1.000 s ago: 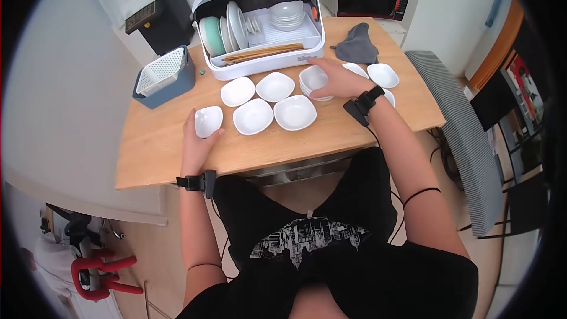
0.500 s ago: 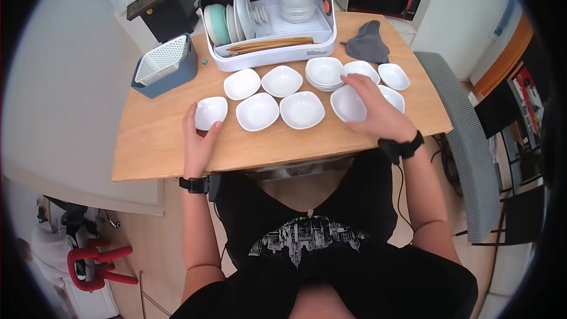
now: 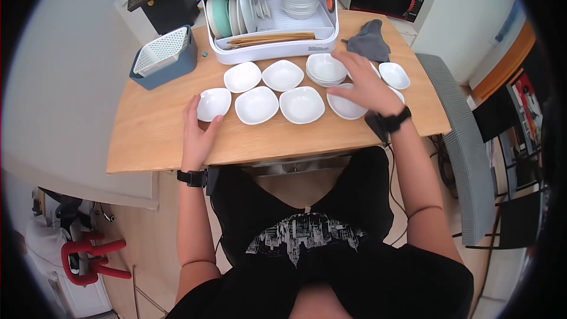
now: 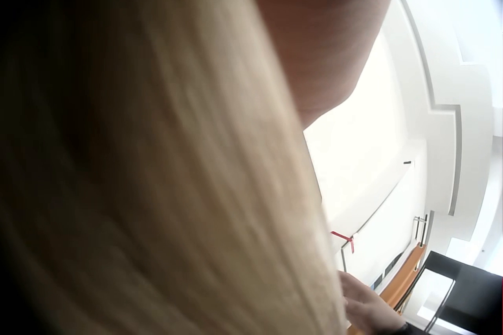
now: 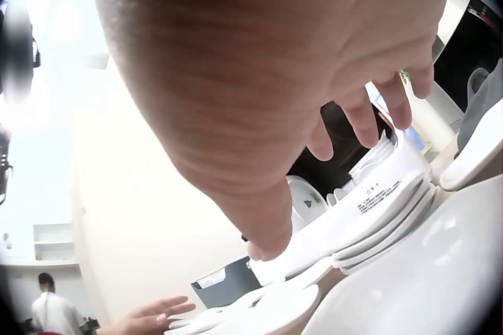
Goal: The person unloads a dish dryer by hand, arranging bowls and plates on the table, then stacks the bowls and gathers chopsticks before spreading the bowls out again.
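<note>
Several white squarish bowls stand on the wooden table. At the left end of the front row, my left hand (image 3: 199,133) rests beside a white bowl (image 3: 215,104), thumb and fingers spread along its near and left sides. My right hand (image 3: 373,87) hovers over the right-hand bowls with its fingers extended, partly hiding a front bowl (image 3: 345,105) and a back bowl behind it. Just left of its fingertips is a stack of bowls (image 3: 325,68). The right wrist view shows the fingers apart and nothing held, above the stacked bowls (image 5: 393,233). The left wrist view is mostly blurred tabletop.
A white dish cabinet (image 3: 266,54) with plates, bowls and chopsticks stands open behind the bowls. A blue basket (image 3: 183,59) is at the left, a grey cloth (image 3: 369,41) at the back right. The table's near edge (image 3: 283,156) borders my lap.
My right hand left the stack, and a bowl now stands at the front right where bare table showed. The hand has since moved back up toward the stack. My left hand stays by its bowl.
</note>
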